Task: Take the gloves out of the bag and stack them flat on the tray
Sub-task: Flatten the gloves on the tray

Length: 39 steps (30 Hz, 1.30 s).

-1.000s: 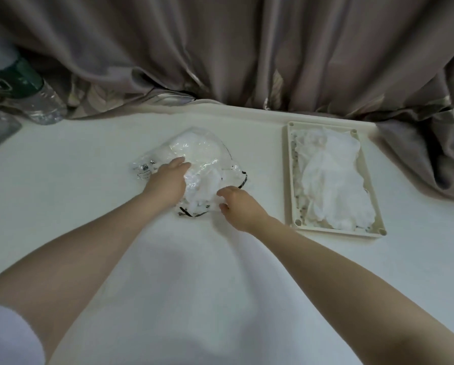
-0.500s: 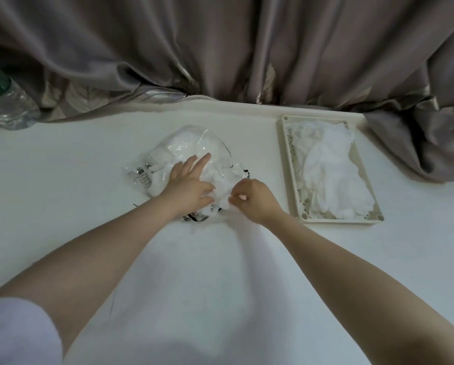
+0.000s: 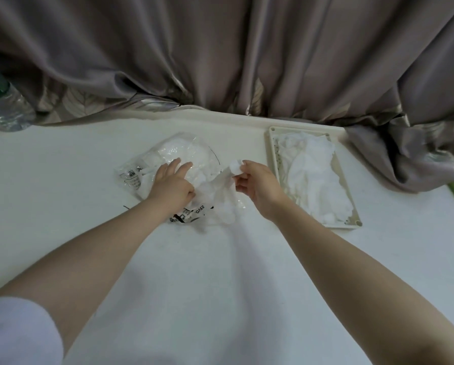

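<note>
White glove pinched by R hand.

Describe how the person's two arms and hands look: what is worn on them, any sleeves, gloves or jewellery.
Both forearms are bare from the elbow down. The left hand and the right hand wear no gloves, and no rings, watch or bracelet show. A white short sleeve covers the left upper arm at the bottom left corner of the view. The right arm's upper part lies outside the picture, so its sleeve cannot be told.
</note>
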Available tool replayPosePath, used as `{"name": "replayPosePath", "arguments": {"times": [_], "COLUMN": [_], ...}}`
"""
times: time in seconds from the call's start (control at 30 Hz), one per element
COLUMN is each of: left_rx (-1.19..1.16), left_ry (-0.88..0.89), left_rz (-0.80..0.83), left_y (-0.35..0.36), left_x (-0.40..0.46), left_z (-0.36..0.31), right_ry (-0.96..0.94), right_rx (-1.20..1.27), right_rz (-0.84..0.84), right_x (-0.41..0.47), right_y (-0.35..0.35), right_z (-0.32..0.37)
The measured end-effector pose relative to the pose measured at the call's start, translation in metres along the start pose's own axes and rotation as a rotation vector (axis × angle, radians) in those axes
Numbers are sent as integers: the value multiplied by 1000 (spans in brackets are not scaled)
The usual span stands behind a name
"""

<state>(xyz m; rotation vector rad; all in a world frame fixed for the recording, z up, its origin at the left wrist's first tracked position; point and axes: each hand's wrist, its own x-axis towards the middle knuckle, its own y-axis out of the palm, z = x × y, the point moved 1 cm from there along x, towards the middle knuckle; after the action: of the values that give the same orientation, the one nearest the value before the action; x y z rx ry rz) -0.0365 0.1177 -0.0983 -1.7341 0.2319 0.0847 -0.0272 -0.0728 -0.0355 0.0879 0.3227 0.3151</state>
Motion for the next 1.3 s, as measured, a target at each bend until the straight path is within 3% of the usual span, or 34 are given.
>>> {"name": "replayPosePath", "arguments": {"times": [0.1,0.27,0.33,0.43,0.57,0.67,0.8,0.9,1.0,1.1,1.17,1.23,1.3], "left_rx": [-89,-482,-773,-1403,-1737,-1823,-1987,-2069,-1971,-1680,-1629,-1728,-1728], "left_ry": [-31,5,30,-118,-353,-391,-405,-306,-317,-301,-248,-149,-20], "left_rz": [-101,-405,-348,-150,1,175,253,357,225,99,38,76,184], "left_y": [-3,-29,-41,-58,-60,-61,-67,-70,-72,-70,-72,-79,-89], "left_x": [-3,-15,-15,-20,-18,-19,-23,-24,-25,-21,-16,-16,-17], "left_z": [-3,-17,-21,-32,-39,-42,-51,-62,-78,-97,-109,-121,-137], "right_ry": [-12,31,77,144,258,391,473,484,501,511,544,564,513], "right_rx": [49,326,387,509,617,541,348,304,260,47,-85,-182,-225], "right_rz": [-21,-105,-215,-301,-368,-392,-439,-433,-360,-218,-122,-83,-168], "right_x": [-1,3,5,1,-9,-18,-24,-28,-32,-41,-51,-58,-61], "right_y": [-1,-11,-19,-34,-48,-49,-50,-54,-63,-75,-86,-99,-114], "right_z": [9,22,20,12,4,3,0,-1,-1,1,5,9,14]}}
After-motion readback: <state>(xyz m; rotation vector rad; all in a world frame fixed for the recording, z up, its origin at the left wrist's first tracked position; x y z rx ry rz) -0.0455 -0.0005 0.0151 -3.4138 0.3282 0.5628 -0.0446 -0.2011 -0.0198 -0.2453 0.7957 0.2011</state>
